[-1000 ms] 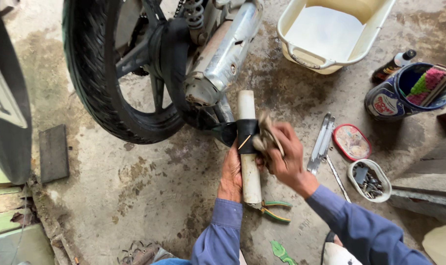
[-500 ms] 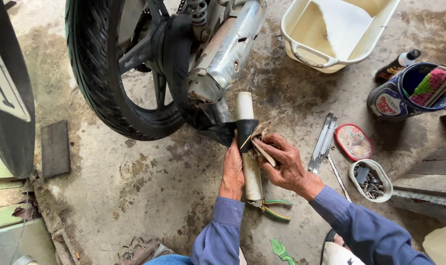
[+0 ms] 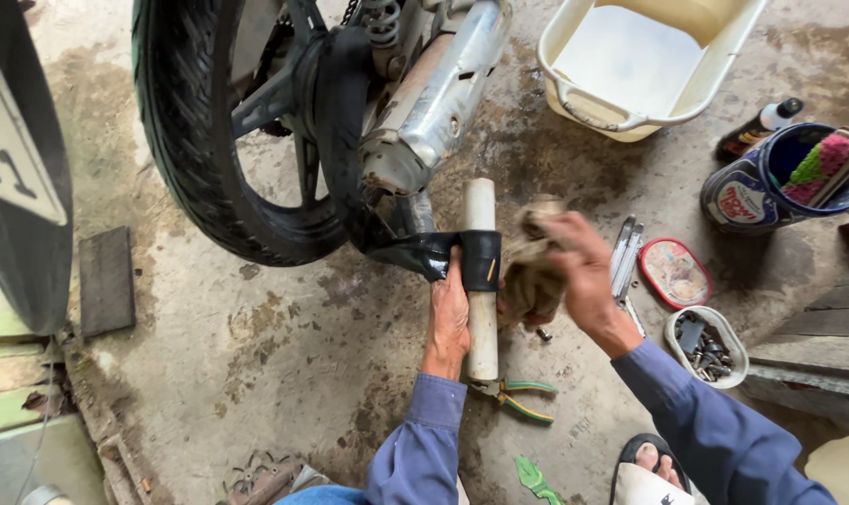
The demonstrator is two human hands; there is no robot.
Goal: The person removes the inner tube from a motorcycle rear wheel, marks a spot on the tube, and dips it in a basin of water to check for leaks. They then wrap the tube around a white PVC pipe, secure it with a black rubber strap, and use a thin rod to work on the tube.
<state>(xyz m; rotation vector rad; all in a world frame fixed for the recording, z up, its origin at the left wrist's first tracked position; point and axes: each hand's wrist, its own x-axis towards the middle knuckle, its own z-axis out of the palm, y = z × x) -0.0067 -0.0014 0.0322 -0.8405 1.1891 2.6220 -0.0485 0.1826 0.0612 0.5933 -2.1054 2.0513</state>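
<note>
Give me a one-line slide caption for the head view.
Left hand steadies a white tube wrapped in black rubber beside a motorcycle wheel; right hand holds a rag.

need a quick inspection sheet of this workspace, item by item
surface: stained concrete floor.
job's things: white tube with black rubber strip wrapped round it; brown rag.
clutter: pliers, cream basin, blue tub, red-rimmed lid, bowl of small parts.
grippers: left hand grips the tube; right hand holds the rag.
cables: nothing seen.
surroundings: motorcycle rear wheel, exhaust.
</note>
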